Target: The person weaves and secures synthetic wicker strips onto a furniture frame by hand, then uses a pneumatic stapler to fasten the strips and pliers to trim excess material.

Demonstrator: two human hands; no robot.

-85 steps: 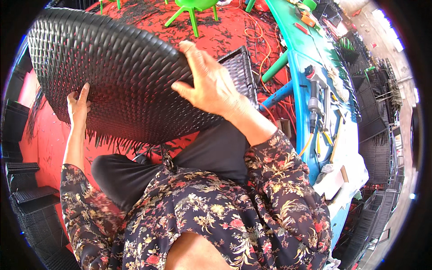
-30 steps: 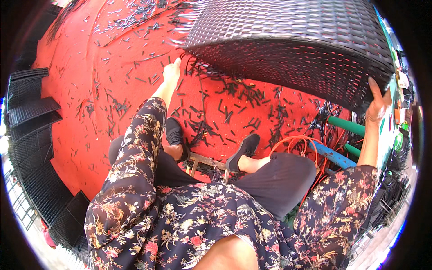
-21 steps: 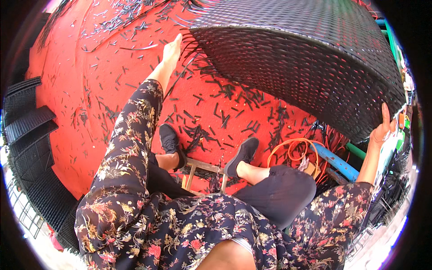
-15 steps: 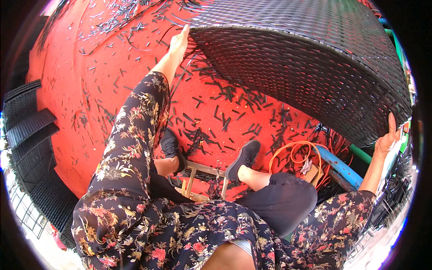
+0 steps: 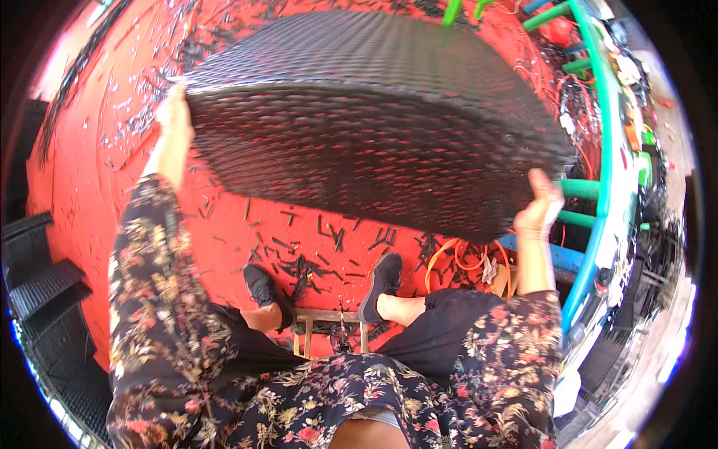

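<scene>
A large black woven wicker panel (image 5: pixel 359 142), bent along a ridge into two faces, is held up in front of me over the red floor. My left hand (image 5: pixel 174 116) grips its left corner, blurred by motion. At its lower right edge my right hand (image 5: pixel 540 203) grips the panel, thumb pointing up and the other fingers partly hidden. Red shows through the gaps of the weave on the nearer face.
Black strip offcuts litter the red floor (image 5: pixel 75 187). Stacked black woven pieces (image 5: pixel 52 299) stand at the left. To the right are a blue and green tube frame (image 5: pixel 603 150) and an orange cord (image 5: pixel 435 263). A small wooden stool (image 5: pixel 329 315) sits between my feet.
The panel has swung left and away from the right side, held in both hands. My left hand moved left and down, my right hand left. More of the tube frame shows at right.
</scene>
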